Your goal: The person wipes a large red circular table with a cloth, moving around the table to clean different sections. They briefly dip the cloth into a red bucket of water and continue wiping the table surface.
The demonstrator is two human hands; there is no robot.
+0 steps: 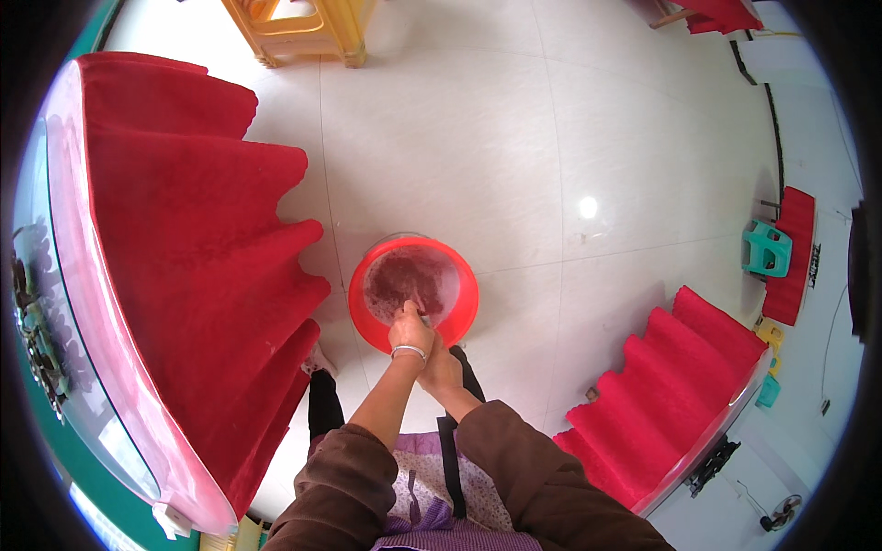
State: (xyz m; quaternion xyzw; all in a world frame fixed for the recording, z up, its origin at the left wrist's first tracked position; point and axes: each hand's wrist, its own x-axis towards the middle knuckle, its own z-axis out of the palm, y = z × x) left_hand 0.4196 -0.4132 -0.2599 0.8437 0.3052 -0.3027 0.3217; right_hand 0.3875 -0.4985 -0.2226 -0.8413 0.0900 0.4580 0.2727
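Observation:
My left hand (409, 329), with a silver bangle at its wrist, is closed above the near side of a red plastic bucket (470, 296). Pressed against it from the right is my right hand (441, 366), its fingers curled. Between them shows a small greyish bit of a held item (425, 320); the rest is covered by my fingers, so what it is cannot be told. Cloudy, dark reddish water with suds (386, 282) fills the lower part of the bucket, which stands on the floor before me.
A glass-topped table (110, 386) with a red cloth (200, 227) hanging in folds stands close on my left. Another red-draped table (661, 406) is to the right. A yellow plastic stool (296, 34) stands ahead, a green stool (768, 249) far right. Pale tiles (441, 138) cover the floor.

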